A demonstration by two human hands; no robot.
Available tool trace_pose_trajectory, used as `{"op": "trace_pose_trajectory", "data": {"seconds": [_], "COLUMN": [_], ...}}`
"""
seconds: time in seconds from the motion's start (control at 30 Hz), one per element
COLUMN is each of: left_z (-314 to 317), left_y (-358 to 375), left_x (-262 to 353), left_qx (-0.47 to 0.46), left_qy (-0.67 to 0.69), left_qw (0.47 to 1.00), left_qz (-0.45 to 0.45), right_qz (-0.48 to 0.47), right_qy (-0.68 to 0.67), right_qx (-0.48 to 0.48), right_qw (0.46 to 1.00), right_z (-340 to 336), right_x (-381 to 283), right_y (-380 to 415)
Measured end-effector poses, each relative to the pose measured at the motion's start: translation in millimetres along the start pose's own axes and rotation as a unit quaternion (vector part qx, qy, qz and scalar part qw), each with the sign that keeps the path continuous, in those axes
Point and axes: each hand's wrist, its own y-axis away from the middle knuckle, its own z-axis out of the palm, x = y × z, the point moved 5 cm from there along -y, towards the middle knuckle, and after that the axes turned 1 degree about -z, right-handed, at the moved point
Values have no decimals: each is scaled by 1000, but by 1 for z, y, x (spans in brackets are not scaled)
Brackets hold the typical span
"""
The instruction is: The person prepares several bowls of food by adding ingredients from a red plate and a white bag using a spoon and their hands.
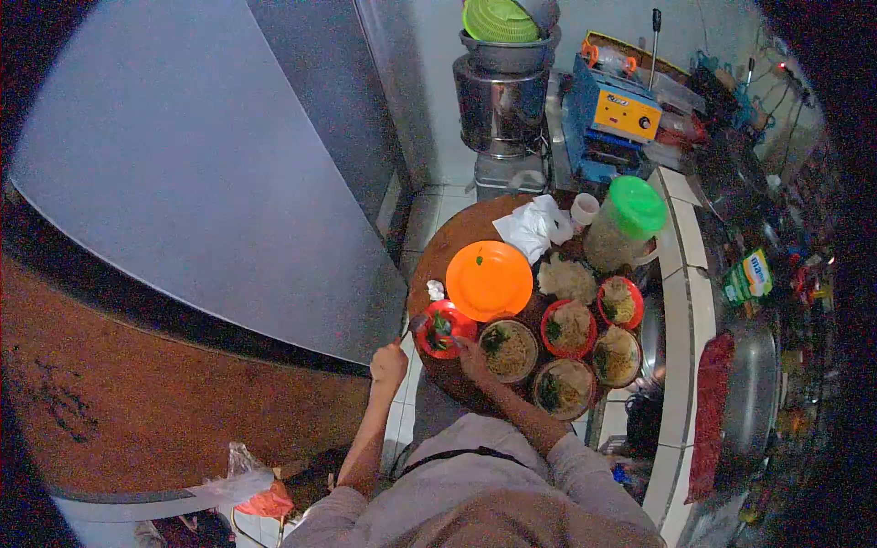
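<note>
My left hand (388, 364) is closed around the thin handle of a spoon-like utensil (417, 323), its dark rounded end at the left rim of a red bowl (468, 329). Inside that bowl lie dark green leaves (438, 340). My right hand (470, 357) is closed at the bowl's right side; a small greyish utensil seems to reach from it over the leaves, too blurred to name. Beside this hand stands a bowl of noodles with greens (512, 352). Just behind the red bowl is an orange plate (489, 280) with a bit of green on it.
Several more bowls of noodles (563, 388) crowd the right of the round brown table (438, 245). Behind them are a white plastic bag (530, 226), a green-lidded container (637, 208) and a white cup (585, 208). A tiled ledge (676, 365) borders the right; a blue sealing machine (607, 119) stands beyond.
</note>
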Motion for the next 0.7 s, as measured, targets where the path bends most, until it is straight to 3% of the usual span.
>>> {"op": "trace_pose_trajectory", "data": {"seconds": [0.03, 0.07, 0.1, 0.13, 0.17, 0.27, 0.4, 0.5, 0.6, 0.67, 0.7], "left_z": [-3, -6, -8, -5, -1, 3, 7, 8, 15, 18, 20], "left_y": [2, 4, 8, 9, 9, 11, 20, 30, 35, 41, 43], "left_x": [3, 7, 9, 9, 9, 14, 23, 28, 23, 15, 10], "left_qx": [-2, 9, 19, 16, 10, -9, -46, -46, -20, -40, -53], "left_qy": [1, 9, 18, 17, 2, -16, 14, 23, 57, 46, 30], "left_qw": [1000, 1000, 1000, 1000, 999, 999, 994, 991, 983, 982, 983], "left_qz": [3, 9, 15, 18, 30, 46, 95, 125, 176, 177, 172], "right_qz": [-40, -80, -77, 31, 141, 123, 84, 172, 271, 137, 275], "right_qy": [-216, -421, -419, -253, -76, -51, -93, -86, 22, 164, 43], "right_qx": [66, 130, 133, 54, -27, 2, 53, 98, 164, 230, 229], "right_qw": [973, 894, 895, 965, 987, 991, 991, 976, 948, 949, 933], "right_z": [24, 76, 6, -15, -48, -85, -101, -140, -167, -195, -197], "right_x": [70, 104, 76, 11, -76, -118, -70, -80, -58, -37, 3], "right_y": [8, -19, 15, 3, 2, 17, 57, 96, 135, 171, 191]}}
